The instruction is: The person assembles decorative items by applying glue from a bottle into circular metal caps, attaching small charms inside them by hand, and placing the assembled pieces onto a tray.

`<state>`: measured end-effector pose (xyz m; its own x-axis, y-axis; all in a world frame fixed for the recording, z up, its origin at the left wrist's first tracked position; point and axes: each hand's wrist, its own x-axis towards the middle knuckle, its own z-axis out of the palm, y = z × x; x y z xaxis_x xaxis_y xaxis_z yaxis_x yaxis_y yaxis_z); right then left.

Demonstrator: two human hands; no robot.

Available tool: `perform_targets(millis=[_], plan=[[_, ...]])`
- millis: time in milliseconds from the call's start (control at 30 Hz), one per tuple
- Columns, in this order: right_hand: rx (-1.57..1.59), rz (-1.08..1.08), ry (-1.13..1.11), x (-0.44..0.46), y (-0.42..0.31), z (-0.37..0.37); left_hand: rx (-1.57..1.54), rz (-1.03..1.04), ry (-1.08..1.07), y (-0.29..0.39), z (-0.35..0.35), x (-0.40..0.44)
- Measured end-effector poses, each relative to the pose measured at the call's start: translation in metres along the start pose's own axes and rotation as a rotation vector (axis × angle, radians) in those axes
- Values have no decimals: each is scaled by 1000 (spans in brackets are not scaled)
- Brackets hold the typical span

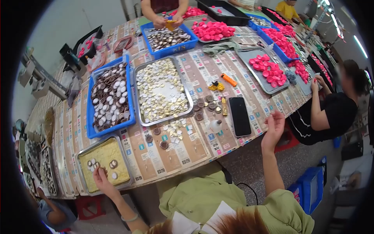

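Note:
My left hand (101,180) is over a metal tray (126,171) lined with yellow material, at the table's near left. Its fingertips are pinched at a small brown-and-white round piece, partly hidden by them. More round pieces (113,164) lie on the yellow lining around it. My right hand (274,129) is raised off the table's near edge, fingers loosely curled and apart, with nothing visible in it. Nearest to it lies a black phone (240,116). Left of the phone are a small white bottle (215,125) and several dark round pieces (210,105).
A blue bin (90,117) of brown-and-white round pieces and a metal tray (189,104) of small white-and-gold pieces stand ahead. Pink pieces (269,71) fill a tray at right. An orange lighter or cutter (229,80) lies mid-table. Co-workers sit opposite, at right and at left.

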<state>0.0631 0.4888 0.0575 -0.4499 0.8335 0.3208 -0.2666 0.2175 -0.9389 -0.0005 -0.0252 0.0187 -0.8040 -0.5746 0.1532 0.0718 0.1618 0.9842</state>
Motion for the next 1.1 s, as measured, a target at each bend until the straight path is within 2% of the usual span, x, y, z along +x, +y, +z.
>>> perform_targets(millis=[167, 367, 733, 833, 900, 933, 1000, 1033, 1100], plan=[[13, 72, -56, -13, 14, -2, 96, -13, -31, -30, -8, 6], [25, 92, -15, -14, 10, -5, 123, -47, -46, -43, -12, 10], [8, 117, -49, -17, 10, -1, 186, -27, -36, -29, -13, 5], [4, 103, -56, -12, 13, -5, 109, -52, -27, -33, -7, 5], [17, 103, -57, 3, 12, -1, 129, 31, -41, -36, -9, 8], [-13, 29, -92, 22, 11, 0, 126, 35, -32, -33, -8, 6], [-97, -123, -171, 72, 13, 9, 449, 190, -17, -19, 2, 1], [-152, -203, -215, 105, 17, 15, 442, 204, -8, -10, 11, -6], [-305, -240, -294, 180, 46, 28, 590, 460, 27, 12, 41, -37]])
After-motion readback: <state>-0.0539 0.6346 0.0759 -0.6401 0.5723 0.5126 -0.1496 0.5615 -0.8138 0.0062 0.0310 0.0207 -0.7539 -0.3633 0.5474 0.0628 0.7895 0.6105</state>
